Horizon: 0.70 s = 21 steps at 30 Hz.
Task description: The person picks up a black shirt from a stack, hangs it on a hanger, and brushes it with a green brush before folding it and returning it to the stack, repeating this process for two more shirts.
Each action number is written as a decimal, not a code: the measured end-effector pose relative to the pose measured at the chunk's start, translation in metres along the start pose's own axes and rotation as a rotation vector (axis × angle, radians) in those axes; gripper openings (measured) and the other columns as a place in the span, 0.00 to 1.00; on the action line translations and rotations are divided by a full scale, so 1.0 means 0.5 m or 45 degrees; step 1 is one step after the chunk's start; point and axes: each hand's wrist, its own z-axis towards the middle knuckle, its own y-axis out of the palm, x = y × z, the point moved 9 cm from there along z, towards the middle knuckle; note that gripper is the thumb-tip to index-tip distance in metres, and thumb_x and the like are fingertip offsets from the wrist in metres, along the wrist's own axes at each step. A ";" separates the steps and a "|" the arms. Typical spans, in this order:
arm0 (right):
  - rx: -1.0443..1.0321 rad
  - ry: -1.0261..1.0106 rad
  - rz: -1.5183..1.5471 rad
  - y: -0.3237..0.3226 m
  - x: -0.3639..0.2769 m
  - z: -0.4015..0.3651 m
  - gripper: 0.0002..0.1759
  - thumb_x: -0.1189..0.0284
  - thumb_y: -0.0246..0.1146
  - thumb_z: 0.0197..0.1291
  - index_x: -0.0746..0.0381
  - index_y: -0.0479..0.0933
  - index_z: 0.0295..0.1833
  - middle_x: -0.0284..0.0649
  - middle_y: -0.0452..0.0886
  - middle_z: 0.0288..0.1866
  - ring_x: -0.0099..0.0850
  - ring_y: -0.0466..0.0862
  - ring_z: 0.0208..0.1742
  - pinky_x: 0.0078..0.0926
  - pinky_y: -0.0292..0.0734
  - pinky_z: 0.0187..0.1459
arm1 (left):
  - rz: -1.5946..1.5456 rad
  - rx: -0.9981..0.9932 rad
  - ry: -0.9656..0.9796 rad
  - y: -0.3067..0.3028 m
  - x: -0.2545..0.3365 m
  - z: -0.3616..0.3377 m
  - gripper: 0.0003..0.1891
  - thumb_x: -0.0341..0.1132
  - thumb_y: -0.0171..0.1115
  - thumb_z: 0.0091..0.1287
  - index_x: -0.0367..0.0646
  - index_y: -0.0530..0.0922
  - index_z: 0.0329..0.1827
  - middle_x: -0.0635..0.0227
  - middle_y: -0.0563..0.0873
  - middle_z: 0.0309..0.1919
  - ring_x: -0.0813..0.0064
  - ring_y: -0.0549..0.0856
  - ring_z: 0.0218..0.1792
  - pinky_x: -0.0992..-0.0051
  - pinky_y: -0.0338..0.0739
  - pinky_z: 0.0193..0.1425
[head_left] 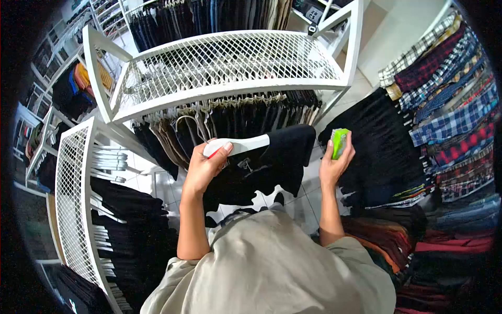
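My left hand (206, 166) is closed round one end of a white hanger (250, 144), with a bit of red showing beside the thumb. The hanger's wire hook rises above the hand. A black garment (285, 157) drapes over the hanger's other end and hangs down in front of me; a small pale print shows on its dark cloth. Off to the right, my right hand (337, 166) grips a bright green brush (339, 144) with its pale bristly face partly visible. The brush is apart from the garment.
A white rack with a mesh shelf (230, 57) stands ahead, trousers (230, 118) hanging beneath. Another mesh-topped rack (73, 188) with black clothes is at left. Plaid shirts (455, 125) and dark garments (376, 152) hang at right. Tiled floor (308, 206) shows below.
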 end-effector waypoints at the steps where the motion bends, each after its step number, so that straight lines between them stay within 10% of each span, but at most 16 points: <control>1: -0.024 -0.113 0.033 -0.008 -0.053 -0.006 0.34 0.74 0.68 0.67 0.63 0.67 0.77 0.55 0.74 0.63 0.50 0.74 0.65 0.46 0.72 0.64 | -0.006 0.009 -0.015 0.000 -0.005 -0.004 0.14 0.45 0.71 0.71 0.42 0.84 0.40 0.80 0.76 0.20 0.89 0.70 0.19 0.83 0.60 0.23; 7: -0.388 -0.695 0.201 0.049 -0.244 -0.133 0.39 0.68 0.76 0.60 0.57 0.69 0.76 0.52 0.75 0.65 0.51 0.75 0.66 0.45 0.72 0.65 | 0.051 -0.111 0.026 0.033 -0.008 -0.002 0.14 0.45 0.71 0.71 0.42 0.84 0.38 0.80 0.76 0.20 0.89 0.70 0.20 0.83 0.62 0.23; 14: -0.085 0.100 -0.080 0.003 0.037 -0.053 0.34 0.71 0.66 0.70 0.59 0.64 0.79 0.54 0.72 0.65 0.52 0.74 0.65 0.49 0.71 0.65 | 0.042 0.002 0.038 0.004 -0.009 -0.017 0.14 0.45 0.71 0.71 0.43 0.83 0.38 0.81 0.75 0.20 0.89 0.69 0.19 0.82 0.61 0.23; 21: -0.343 -0.531 0.241 0.008 -0.223 -0.115 0.39 0.69 0.74 0.61 0.59 0.68 0.77 0.53 0.75 0.65 0.50 0.75 0.65 0.44 0.74 0.62 | 0.079 -0.062 0.002 0.034 -0.009 -0.021 0.14 0.44 0.71 0.71 0.41 0.84 0.40 0.80 0.77 0.22 0.89 0.71 0.23 0.82 0.63 0.26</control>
